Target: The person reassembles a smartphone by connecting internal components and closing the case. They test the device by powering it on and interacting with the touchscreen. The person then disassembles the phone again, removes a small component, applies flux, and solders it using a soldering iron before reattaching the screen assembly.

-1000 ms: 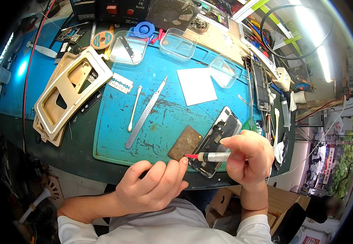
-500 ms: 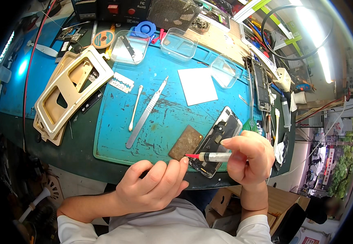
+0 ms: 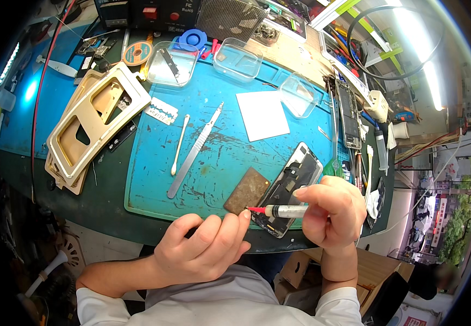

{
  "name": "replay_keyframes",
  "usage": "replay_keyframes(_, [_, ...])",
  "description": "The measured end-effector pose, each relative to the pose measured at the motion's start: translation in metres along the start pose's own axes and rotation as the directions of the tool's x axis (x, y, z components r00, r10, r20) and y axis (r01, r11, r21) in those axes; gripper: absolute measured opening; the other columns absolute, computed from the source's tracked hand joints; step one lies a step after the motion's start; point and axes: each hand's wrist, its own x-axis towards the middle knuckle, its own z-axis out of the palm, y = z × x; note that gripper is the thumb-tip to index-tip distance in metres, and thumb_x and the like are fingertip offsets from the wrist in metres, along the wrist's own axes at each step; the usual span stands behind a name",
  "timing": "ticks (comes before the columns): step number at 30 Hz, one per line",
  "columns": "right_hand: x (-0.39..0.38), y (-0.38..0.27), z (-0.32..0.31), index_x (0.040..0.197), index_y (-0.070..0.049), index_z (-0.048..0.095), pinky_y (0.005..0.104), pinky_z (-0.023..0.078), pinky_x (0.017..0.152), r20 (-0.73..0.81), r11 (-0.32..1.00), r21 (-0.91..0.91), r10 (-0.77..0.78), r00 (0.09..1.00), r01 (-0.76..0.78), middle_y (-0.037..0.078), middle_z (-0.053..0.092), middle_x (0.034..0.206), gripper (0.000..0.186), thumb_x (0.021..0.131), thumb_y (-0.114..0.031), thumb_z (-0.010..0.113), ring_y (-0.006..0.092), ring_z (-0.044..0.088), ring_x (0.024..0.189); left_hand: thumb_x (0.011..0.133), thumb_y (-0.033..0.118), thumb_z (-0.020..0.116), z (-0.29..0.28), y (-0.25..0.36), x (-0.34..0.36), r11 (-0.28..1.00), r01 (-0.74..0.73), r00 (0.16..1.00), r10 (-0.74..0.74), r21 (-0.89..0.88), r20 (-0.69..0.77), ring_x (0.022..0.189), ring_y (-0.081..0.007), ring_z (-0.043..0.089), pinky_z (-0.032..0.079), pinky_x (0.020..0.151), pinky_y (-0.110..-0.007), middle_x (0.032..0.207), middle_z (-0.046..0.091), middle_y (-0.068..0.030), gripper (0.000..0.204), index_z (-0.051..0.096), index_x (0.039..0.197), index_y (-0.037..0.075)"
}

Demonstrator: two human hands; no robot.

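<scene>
My right hand [image 3: 334,212] is wrapped round a clear syringe [image 3: 285,211] with a red nozzle [image 3: 257,209]. The nozzle points left, its end close to the fingertips of my left hand [image 3: 203,244]. The fingers of that hand are curled together; whatever they pinch, if anything, is too small to make out. Just beyond the nozzle a flat brown metal block [image 3: 248,191] lies on the blue mat [image 3: 203,163]. Beside it, partly under the syringe and my right hand, rests an opened phone screen assembly [image 3: 295,176] with its dark inner side up.
Left on the mat are a scalpel handle [image 3: 194,152], a cotton swab [image 3: 180,144] and a razor blade [image 3: 161,111]. A white square pad [image 3: 262,115] and clear plastic boxes [image 3: 238,58] sit farther back. Beige frames [image 3: 64,146] are stacked at left; another opened phone [image 3: 349,117] and tools stand right.
Almost nothing differs. The view has shifted very slightly; both hands and the syringe keep nearly the same pose.
</scene>
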Motion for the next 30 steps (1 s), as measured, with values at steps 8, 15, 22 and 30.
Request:
replay_keyframes(8, [0.0,-0.001,-0.002,0.106,-0.002,0.071,0.0312,0.042,0.048,0.008,1.0,-0.014,0.003,1.0,-0.003,0.002,0.055,0.066,0.031,0.075,0.002,0.071,0.0184,0.054,0.051,0.104,0.029,0.057,0.0,0.0,0.001,1.0,0.002,1.0,-0.002,-0.014,0.003,0.092,-0.011,0.056,0.044,0.077,-0.029,0.104,0.065,0.003,0.032,0.079,0.113,0.008])
replay_keyframes(15, [0.001,-0.002,-0.002,0.106,-0.002,0.071,0.0311,0.042,0.047,0.004,1.0,-0.01,0.005,1.0,-0.005,0.002,0.055,0.066,0.032,0.074,0.003,0.07,0.0186,0.054,0.051,0.103,0.029,0.057,0.0,-0.001,0.001,1.0,0.001,1.0,-0.001,-0.018,-0.001,0.092,-0.0113,0.056,0.044,0.076,-0.029,0.104,0.065,0.0026,0.032,0.079,0.113,0.007])
replay_keyframes(22, [-0.009,-0.001,-0.005,0.108,-0.002,0.068,0.0313,0.043,0.052,-0.164,0.994,-0.11,-0.012,0.986,-0.006,0.003,0.056,0.068,0.027,0.082,-0.006,0.071,0.0183,0.053,0.055,0.103,0.028,0.058,0.0,-0.001,0.0,1.0,-0.002,1.0,0.002,-0.025,-0.007,0.092,-0.0121,0.057,0.044,0.076,-0.029,0.103,0.065,0.0019,0.032,0.079,0.113,0.007])
replay_keyframes(30, [-0.072,-0.004,-0.044,0.139,0.004,0.06,0.0215,0.031,0.062,-0.665,0.813,-0.009,0.43,0.611,-0.583,0.001,0.058,0.093,0.043,0.11,-0.024,0.046,0.0047,0.038,0.07,0.099,0.028,0.061,0.0,-0.001,-0.002,0.999,-0.044,0.999,0.044,0.001,0.015,0.095,-0.0167,0.058,0.046,0.081,-0.035,0.108,0.065,-0.0028,0.031,0.079,0.113,0.007])
